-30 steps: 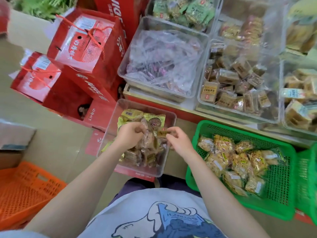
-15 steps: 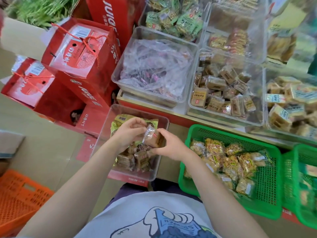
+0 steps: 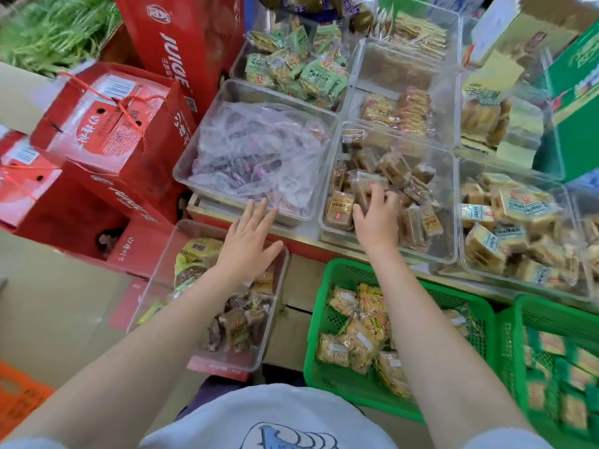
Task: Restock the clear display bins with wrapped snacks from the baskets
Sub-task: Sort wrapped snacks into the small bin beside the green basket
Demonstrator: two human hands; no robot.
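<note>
The left hand (image 3: 248, 236) was held wide open with straight fingers, above the far edge of a clear bin (image 3: 162, 286) on the floor, and nothing was gripped by it. The right hand (image 3: 376, 215) was placed inside a clear display bin (image 3: 450, 241) on the shelf (image 3: 301, 236), its fingers curled on a wrapped brown snack (image 3: 366, 186). A green basket (image 3: 479, 322) with yellow snack packs (image 3: 359, 335) was seen below. Red juice cartons (image 3: 107, 124) were stacked at the left.
</note>
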